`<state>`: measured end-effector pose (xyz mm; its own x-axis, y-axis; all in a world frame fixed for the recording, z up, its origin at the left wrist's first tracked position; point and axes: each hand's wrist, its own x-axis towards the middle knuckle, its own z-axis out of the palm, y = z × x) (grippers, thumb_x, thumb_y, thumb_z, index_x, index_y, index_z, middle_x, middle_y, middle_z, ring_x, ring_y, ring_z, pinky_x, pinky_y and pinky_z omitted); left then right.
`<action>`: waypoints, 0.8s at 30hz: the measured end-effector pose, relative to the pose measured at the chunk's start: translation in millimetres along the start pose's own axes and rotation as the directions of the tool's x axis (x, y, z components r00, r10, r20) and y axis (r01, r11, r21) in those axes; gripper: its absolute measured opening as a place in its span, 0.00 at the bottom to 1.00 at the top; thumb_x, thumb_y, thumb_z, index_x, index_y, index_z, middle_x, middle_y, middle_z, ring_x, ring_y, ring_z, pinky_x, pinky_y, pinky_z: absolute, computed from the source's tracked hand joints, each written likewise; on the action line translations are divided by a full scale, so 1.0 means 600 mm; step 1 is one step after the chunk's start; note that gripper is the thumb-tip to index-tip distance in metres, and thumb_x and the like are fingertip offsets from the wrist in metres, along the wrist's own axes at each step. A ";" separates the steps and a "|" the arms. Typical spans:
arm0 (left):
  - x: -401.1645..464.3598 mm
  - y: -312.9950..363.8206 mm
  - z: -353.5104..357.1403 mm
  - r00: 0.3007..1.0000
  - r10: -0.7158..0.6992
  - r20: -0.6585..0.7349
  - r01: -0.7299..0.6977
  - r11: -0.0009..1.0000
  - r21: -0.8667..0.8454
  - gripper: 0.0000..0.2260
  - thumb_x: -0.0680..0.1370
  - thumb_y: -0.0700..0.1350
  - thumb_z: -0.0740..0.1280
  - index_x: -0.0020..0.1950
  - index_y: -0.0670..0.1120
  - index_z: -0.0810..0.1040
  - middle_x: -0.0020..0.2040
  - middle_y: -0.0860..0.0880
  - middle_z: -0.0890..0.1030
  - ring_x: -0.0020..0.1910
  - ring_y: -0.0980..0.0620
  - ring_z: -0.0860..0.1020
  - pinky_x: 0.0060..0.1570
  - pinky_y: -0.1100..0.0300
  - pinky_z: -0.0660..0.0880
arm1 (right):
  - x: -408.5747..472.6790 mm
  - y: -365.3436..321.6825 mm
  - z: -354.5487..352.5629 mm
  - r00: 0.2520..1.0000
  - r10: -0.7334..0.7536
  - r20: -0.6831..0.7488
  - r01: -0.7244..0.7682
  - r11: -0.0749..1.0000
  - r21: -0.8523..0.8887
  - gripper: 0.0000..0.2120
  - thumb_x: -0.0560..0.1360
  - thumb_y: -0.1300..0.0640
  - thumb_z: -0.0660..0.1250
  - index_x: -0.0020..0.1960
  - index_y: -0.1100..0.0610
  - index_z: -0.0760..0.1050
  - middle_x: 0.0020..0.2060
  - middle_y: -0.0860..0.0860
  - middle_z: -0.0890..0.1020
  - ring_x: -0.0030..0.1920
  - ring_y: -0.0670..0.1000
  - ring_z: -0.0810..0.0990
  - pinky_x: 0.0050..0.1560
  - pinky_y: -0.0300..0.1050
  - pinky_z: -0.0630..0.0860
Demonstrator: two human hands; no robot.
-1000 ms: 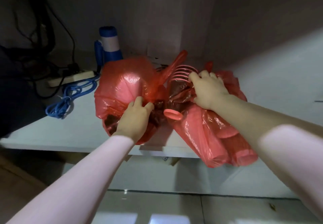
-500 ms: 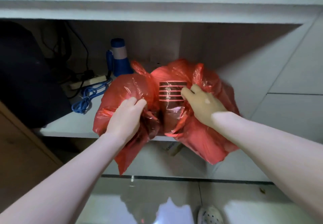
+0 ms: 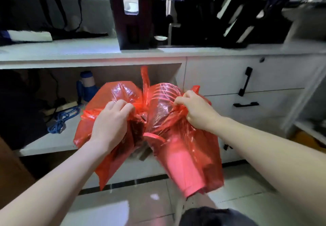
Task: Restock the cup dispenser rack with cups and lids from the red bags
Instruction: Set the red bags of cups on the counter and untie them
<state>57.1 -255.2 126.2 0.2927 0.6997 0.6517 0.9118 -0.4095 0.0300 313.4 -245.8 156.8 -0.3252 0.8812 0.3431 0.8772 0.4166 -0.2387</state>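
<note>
Now lifted off the shelf (image 3: pixel 53 141): left hand (image 3: pixel 110 127) and right hand (image 3: pixel 195 111), fingers clenched on your red bags (image 3: pixel 185 146), ready for the rack (image 3: pixel 134 19).

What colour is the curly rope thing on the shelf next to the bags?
Blue. The coiled cord lies on the lower shelf, shown best in the head view.

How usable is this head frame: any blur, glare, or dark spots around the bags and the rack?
Head view: the red bags and the rack on the counter are smeared by motion blur; both hands, left hand and right hand, stay fairly sharp. The open shelf is dim at left. Glare patches sit on the floor tiles. Wide-angle bending curves the edges.
</note>
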 end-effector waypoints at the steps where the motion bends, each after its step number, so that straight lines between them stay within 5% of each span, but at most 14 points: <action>1: 0.005 0.025 -0.012 1.000 0.017 -0.013 -0.017 1.000 -0.005 0.12 0.67 0.26 0.67 0.46 0.40 0.79 0.43 0.41 0.78 0.40 0.39 0.74 0.32 0.47 0.75 | -0.022 0.008 -0.027 1.000 0.002 -0.018 -0.002 1.000 -0.003 0.22 0.69 0.71 0.59 0.56 0.52 0.77 0.47 0.50 0.67 0.50 0.58 0.75 0.48 0.45 0.69; 8: 0.074 0.211 -0.054 0.961 0.209 -0.181 -0.227 0.970 -0.085 0.11 0.70 0.35 0.57 0.44 0.41 0.79 0.41 0.42 0.78 0.38 0.40 0.74 0.34 0.50 0.75 | -0.163 0.095 -0.183 0.996 0.030 -0.081 -0.038 0.995 -0.092 0.23 0.68 0.73 0.60 0.57 0.53 0.77 0.47 0.48 0.67 0.49 0.57 0.74 0.52 0.54 0.73; 13: 0.162 0.354 -0.033 0.951 0.222 -0.215 -0.264 0.944 -0.197 0.08 0.71 0.31 0.65 0.45 0.42 0.79 0.43 0.43 0.78 0.42 0.39 0.74 0.38 0.49 0.74 | -0.233 0.214 -0.282 0.953 0.206 -0.224 -0.228 0.970 -0.081 0.24 0.66 0.74 0.60 0.56 0.56 0.78 0.49 0.51 0.69 0.54 0.55 0.72 0.58 0.45 0.67; 24: 0.423 0.669 0.051 0.915 0.333 -0.228 -0.403 0.788 -0.465 0.12 0.71 0.28 0.65 0.48 0.42 0.79 0.47 0.44 0.78 0.45 0.41 0.72 0.44 0.51 0.69 | -0.307 0.461 -0.494 0.767 0.434 -0.473 -0.503 0.864 -0.024 0.17 0.67 0.73 0.64 0.46 0.53 0.78 0.45 0.49 0.69 0.46 0.49 0.70 0.45 0.35 0.60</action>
<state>506.3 -224.4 280.4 0.5056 0.3701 0.7793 0.4672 -0.8769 0.1134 720.3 -358.9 296.7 0.2981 0.7510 0.5892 0.9298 -0.0887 -0.3573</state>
